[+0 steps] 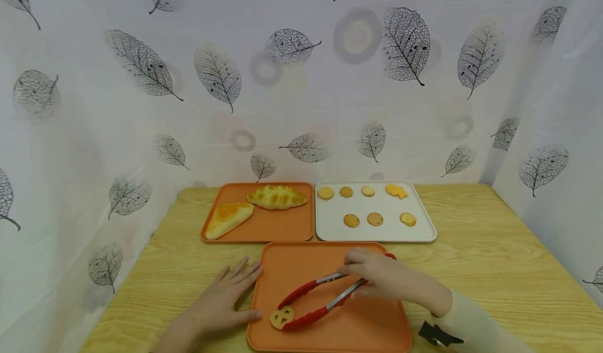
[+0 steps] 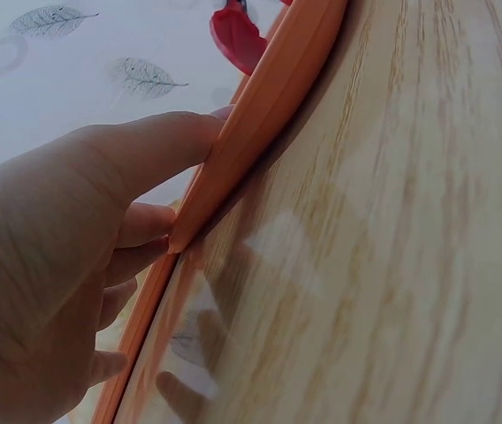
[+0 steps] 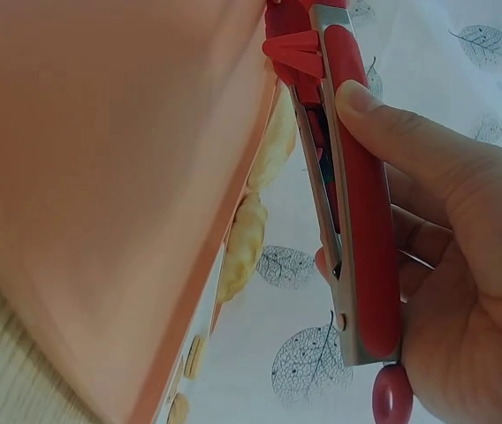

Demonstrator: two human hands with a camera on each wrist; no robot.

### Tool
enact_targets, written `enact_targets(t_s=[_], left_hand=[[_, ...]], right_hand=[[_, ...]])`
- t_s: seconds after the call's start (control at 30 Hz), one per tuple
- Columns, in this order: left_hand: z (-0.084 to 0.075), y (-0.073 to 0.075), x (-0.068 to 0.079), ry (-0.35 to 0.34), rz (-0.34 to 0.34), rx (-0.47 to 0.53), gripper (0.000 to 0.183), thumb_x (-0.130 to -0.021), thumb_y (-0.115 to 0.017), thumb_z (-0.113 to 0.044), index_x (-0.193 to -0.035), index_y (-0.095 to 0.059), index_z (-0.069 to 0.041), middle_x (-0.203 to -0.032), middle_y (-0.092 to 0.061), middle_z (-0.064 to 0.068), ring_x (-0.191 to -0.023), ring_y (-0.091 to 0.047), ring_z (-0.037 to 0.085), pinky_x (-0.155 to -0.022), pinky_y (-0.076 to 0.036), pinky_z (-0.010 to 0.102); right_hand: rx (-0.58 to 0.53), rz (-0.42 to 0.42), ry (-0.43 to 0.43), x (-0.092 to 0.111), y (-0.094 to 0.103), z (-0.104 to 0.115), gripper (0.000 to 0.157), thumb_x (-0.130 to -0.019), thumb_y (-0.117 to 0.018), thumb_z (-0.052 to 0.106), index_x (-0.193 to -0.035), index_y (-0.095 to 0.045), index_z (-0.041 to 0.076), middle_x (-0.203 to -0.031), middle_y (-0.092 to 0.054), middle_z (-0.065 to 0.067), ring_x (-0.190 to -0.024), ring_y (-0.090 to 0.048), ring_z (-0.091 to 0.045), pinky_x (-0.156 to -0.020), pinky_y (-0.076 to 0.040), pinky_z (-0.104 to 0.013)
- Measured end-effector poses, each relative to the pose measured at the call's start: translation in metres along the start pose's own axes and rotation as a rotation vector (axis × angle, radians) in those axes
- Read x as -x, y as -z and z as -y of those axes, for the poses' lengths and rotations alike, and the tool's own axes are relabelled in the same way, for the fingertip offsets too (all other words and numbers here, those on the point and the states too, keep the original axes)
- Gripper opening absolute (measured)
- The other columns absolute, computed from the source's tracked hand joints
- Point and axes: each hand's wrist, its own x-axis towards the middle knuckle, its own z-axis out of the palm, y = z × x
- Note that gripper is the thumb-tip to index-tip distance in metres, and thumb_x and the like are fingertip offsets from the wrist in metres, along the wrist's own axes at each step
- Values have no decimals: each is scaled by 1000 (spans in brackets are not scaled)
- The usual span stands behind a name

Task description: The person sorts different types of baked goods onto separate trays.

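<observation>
My right hand (image 1: 383, 275) grips red-and-silver tongs (image 1: 346, 294) over the near orange tray (image 1: 367, 327). The tongs' arms are spread, and their red tips lie at the upper and lower right edges of a round cookie with holes (image 1: 282, 317). Whether both tips touch it I cannot tell. In the right wrist view the fingers wrap the tongs' red handle (image 3: 366, 203), with the thumb along it. My left hand (image 1: 219, 300) rests at the near tray's left edge, fingers spread; in the left wrist view the thumb and fingers touch its rim (image 2: 251, 124).
Behind, another orange tray (image 1: 282, 232) holds a triangular bread (image 1: 230, 218) and a braided bread (image 1: 277, 198). Beside it stands a white tray (image 1: 386, 232) with several cookies, one a fish-shaped cookie (image 1: 396, 191). A leaf-print curtain (image 1: 301, 107) hangs behind the wooden table (image 1: 476, 248).
</observation>
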Motion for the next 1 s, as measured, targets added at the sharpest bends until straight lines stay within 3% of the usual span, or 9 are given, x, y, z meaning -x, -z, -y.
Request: enact_targets(t_s=[0.37, 0.57, 0.83, 0.93, 1.0], left_hand=[[-1, 1, 0, 5, 8, -2, 88, -88, -54, -67, -155, -29, -16, -162, -27, 4, -151, -16, 35, -115, -19, 68], [-2, 1, 0, 6, 5, -15, 88, -87, -54, -67, -155, -30, -16, -161, -27, 4, -151, -17, 35, -115, -19, 67], [-2, 1, 0, 4, 2, -18, 88, -87, -54, -68, -155, -30, -17, -162, -27, 3, -151, -17, 34, -115, -20, 67], [-2, 0, 0, 2, -2, -20, 88, -87, -54, -68, -155, -30, -17, -161, -28, 4, -151, -17, 34, -115, -20, 67], [-2, 0, 0, 1, -5, -22, 87, -87, -54, -68, -155, -30, -17, -161, -28, 4, -151, -17, 34, -115, -20, 67]], right_hand=[[47, -165, 35, 17, 6, -17, 39, -75, -83, 21, -110, -70, 9, -97, -56, 3, -86, -43, -4, -70, -45, -16], [75, -216, -22, 24, 16, -24, 42, -74, -84, 18, -111, -70, 7, -97, -56, 1, -85, -44, -5, -66, -46, -15], [159, -343, -6, 31, 30, -40, 47, -63, -87, 12, -107, -71, 4, -95, -57, 1, -82, -41, -4, -65, -38, -12], [186, -370, -30, 34, 34, -46, 41, -75, -82, 24, -108, -71, 3, -95, -58, 0, -81, -42, -4, -65, -39, -15], [209, -389, -46, 36, 36, -51, 43, -84, -70, 37, -108, -71, 2, -94, -58, 0, -81, -44, -6, -65, -41, -18]])
